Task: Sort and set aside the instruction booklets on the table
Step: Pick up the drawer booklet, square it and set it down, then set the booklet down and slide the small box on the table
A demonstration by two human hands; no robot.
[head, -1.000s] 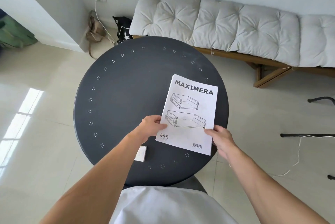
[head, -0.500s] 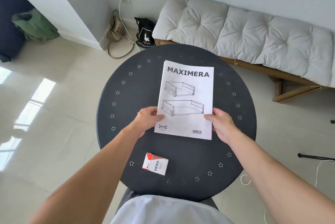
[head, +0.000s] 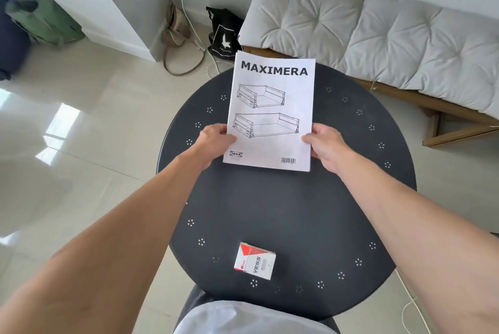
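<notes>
At the bottom centre, a small red-and-white box (head: 254, 261) is lying on the round dark table (head: 297, 212). Above it, mid-frame, the left hand (head: 216, 139) and right hand (head: 325, 145) are pinching the side edges of the MAXIMERA booklet (head: 272, 112), its top overhanging the far rim. Beyond, pale floor tiles (head: 81, 131) are gleaming at left; a cushioned bench (head: 378, 25) is lining the upper right.

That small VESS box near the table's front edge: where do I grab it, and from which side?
Take the box by its two long sides, coming down from above with the fingers. It lies flat on the table, printed face up, with bare tabletop all round, so nothing blocks the sides. Both hands, left and right, hold the booklet, so one must let go first.
</notes>
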